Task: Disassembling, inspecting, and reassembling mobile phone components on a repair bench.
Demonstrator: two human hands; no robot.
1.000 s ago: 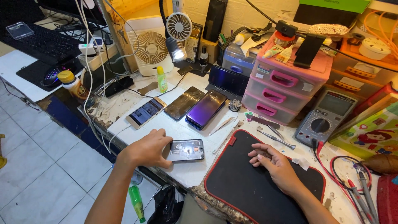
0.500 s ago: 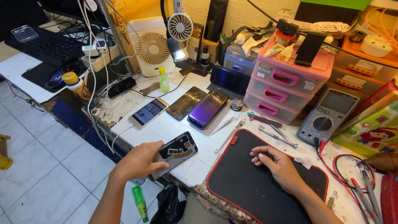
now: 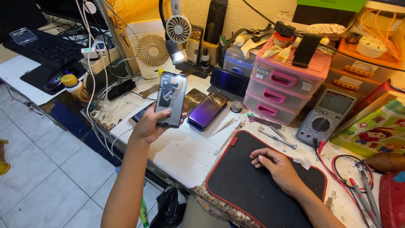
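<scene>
Head view: the left hand (image 3: pixel 148 126) held an opened phone (image 3: pixel 171 99) upright, its grip closed around it; the right hand (image 3: pixel 278 169) rested loosely curled, empty, on the black mat (image 3: pixel 253 190).

Dark purple phone screen (image 3: pixel 207 110) beside multimeter display (image 3: pixel 336 103)

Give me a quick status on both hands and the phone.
Left hand grips the phone, raised above the bench. Right hand empty, resting on the black mat. Purple phone lies just beyond; nothing blocking.
</scene>
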